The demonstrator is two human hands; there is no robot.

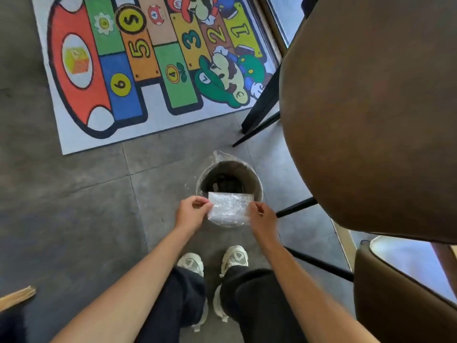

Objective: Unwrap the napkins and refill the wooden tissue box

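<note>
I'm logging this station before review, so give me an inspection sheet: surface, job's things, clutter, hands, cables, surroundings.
Surface: grey tiled floor; no table top in view.
Job's things: clear wrapper held over the bin; whether napkins are inside, cannot tell; tissue box nothing seen.
Clutter: bin is plastic-lined with dark contents; light wooden strips at lower left edge.
Hands: left hand pinches the wrapper's left edge, right hand its right edge.
Cables: nothing seen.
Surroundings: numbered play mat, brown chair, second chair, person's white shoes.
</note>
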